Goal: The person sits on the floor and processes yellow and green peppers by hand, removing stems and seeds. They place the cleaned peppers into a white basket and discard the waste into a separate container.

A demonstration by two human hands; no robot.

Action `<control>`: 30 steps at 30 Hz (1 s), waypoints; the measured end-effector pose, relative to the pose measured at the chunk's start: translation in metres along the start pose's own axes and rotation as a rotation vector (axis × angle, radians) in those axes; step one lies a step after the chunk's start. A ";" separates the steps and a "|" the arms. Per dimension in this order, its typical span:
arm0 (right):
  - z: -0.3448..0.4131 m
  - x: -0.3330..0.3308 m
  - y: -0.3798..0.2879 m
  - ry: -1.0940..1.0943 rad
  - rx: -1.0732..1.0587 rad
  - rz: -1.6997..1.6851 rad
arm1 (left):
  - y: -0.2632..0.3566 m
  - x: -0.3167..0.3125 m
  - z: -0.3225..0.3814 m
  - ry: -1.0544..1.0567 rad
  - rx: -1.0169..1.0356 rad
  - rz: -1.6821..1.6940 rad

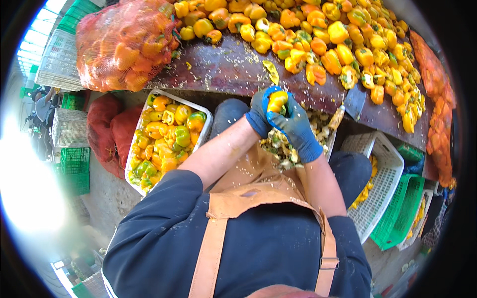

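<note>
Both hands wear blue gloves and meet just in front of the table's near edge. A yellow bell pepper (pixel 277 101) sits between them. My left hand (pixel 262 111) is closed around it from the left, and my right hand (pixel 295 124) grips its lower right side, with a bit of green showing there. Below the hands, a container of pepper scraps and seeds (pixel 283 145) shows between my legs. A cleaver-like blade (pixel 354 102) with a worn handle (pixel 336 118) lies at the table edge, to the right. Many yellow and orange peppers (pixel 337 32) are heaped on the table.
The dark tabletop (pixel 220 63) is strewn with seeds. A white crate of peppers (pixel 208 121) stands at the left, below a full red mesh sack (pixel 126 46). A white crate (pixel 387 193) and a green crate (pixel 400 219) stand at the right. A person (pixel 44 106) is far left.
</note>
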State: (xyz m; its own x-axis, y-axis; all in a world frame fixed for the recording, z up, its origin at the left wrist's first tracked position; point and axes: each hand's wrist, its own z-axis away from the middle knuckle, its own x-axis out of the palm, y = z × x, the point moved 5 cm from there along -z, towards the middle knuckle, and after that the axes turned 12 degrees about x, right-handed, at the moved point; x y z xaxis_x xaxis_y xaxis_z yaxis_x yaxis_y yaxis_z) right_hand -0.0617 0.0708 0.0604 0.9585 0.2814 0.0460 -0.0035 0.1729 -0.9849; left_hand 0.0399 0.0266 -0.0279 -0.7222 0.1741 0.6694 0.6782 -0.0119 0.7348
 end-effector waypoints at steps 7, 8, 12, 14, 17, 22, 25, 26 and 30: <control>0.013 -0.016 0.010 -0.190 0.256 0.274 | 0.033 0.037 0.005 -0.143 0.166 -0.607; 0.016 -0.020 0.008 -0.221 0.281 0.277 | 0.035 0.043 0.005 -0.202 0.210 -0.691; 0.025 -0.028 -0.016 -0.437 0.437 0.243 | 0.049 0.066 0.008 -0.466 0.421 -1.072; 0.027 -0.032 -0.018 -0.436 0.511 0.282 | 0.023 0.047 0.002 -0.434 0.370 -1.013; 0.030 -0.046 -0.008 -0.307 0.620 0.137 | 0.022 0.040 -0.003 -0.299 0.482 -1.174; 0.025 -0.055 -0.020 -0.567 0.175 -0.918 | 0.060 0.025 -0.006 -0.022 0.193 -0.868; 0.010 -0.095 0.016 -0.083 0.343 -0.195 | 0.105 0.018 0.001 -0.018 0.377 -1.066; 0.009 -0.101 0.038 -0.041 0.267 0.154 | 0.113 0.009 0.003 0.040 0.485 -0.893; 0.009 -0.137 0.107 0.026 0.314 0.710 | 0.204 -0.056 0.052 0.230 0.595 -1.081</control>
State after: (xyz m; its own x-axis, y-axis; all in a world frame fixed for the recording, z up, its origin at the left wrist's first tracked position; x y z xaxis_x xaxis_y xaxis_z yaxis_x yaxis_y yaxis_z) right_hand -0.1956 0.0592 -0.0497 0.7027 0.4032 -0.5862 -0.6962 0.2201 -0.6833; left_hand 0.2261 0.0651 0.0788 -0.9126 -0.3587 -0.1963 -0.3619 0.4853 0.7959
